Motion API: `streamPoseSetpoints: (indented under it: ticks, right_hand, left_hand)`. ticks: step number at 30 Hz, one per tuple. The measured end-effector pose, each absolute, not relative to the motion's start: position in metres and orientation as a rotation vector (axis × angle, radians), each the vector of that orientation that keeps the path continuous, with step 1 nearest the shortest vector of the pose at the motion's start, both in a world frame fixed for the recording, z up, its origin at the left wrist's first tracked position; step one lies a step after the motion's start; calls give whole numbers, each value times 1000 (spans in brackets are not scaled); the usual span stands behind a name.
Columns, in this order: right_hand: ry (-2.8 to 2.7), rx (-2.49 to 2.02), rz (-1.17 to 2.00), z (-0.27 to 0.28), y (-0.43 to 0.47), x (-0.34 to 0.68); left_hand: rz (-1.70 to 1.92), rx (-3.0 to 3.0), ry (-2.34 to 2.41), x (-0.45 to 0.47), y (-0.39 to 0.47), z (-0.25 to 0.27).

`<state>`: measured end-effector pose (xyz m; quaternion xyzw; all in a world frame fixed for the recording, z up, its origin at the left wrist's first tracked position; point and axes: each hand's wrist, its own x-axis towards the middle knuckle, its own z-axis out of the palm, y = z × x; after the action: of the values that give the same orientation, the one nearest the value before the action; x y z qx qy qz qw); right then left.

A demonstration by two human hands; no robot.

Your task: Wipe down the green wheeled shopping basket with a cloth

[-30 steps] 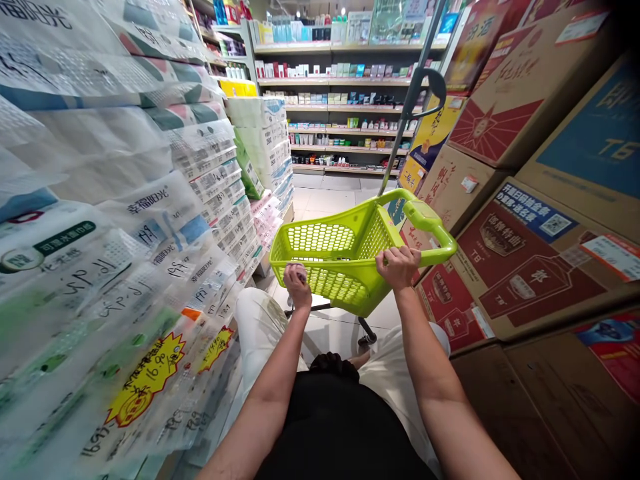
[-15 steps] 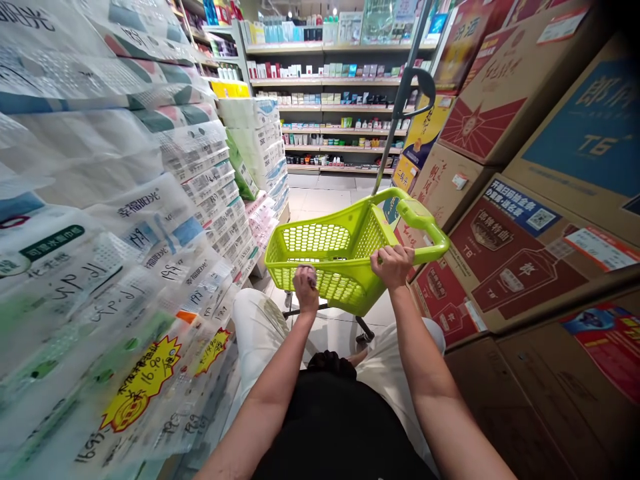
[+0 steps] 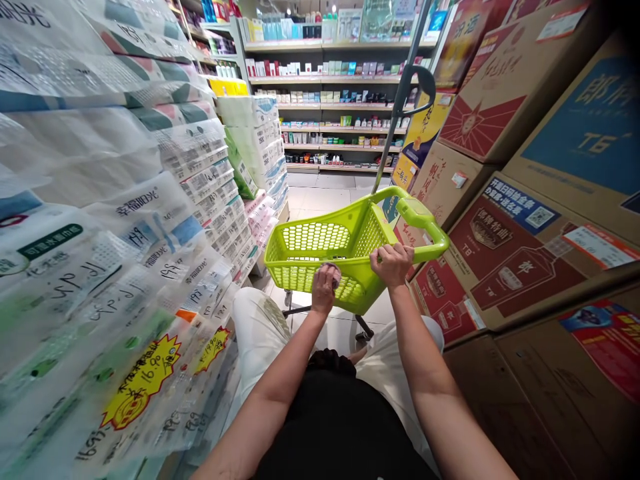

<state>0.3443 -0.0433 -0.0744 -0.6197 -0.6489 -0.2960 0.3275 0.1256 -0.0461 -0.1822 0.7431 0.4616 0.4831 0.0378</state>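
Observation:
In front of my knees stands a lime-green shopping cart (image 3: pixel 357 233) with a perforated plastic basket; no goods show inside it. My right hand (image 3: pixel 393 265) is wrapped around the rim close to the handle (image 3: pixel 433 240). Bunched in my left hand (image 3: pixel 324 288) is a greyish-pink cloth (image 3: pixel 336 273), pressed against the near side of the basket just below the rim. Part of the cloth is hidden by my fingers.
Wrapped packs of tissue paper (image 3: pixel 150 220) are piled high along the left. Stacked cardboard cartons (image 3: pixel 525 260) line the right. Ahead, past pale floor tiles (image 3: pixel 320 193), are shelves (image 3: pixel 325 107) of small goods. A dark upright pole (image 3: pixel 395 120) rises behind the cart.
My left hand has slid right along the near side of the basket with the cloth. My right hand keeps its hold, and the cart stays in place.

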Motion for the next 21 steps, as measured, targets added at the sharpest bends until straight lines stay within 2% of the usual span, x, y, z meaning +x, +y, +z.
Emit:
streamPoseSetpoints:
  ticks: [5, 7, 16, 21]
  right_hand:
    - [-1674, -1619, -802, -76, -44, 343]
    - [-1662, -1611, -826, -76, -44, 342]
    - [-1681, -1630, -787, -76, -43, 346]
    - [-1706, -1639, -766, -75, -45, 345]
  left_hand:
    - [1832, 1558, 1951, 48, -23, -179]
    - [1899, 1404, 2031, 35, -16, -174]
    - [1480, 2214, 1435, 114, -35, -147]
    - [1467, 2134, 1619, 59, -21, -143]
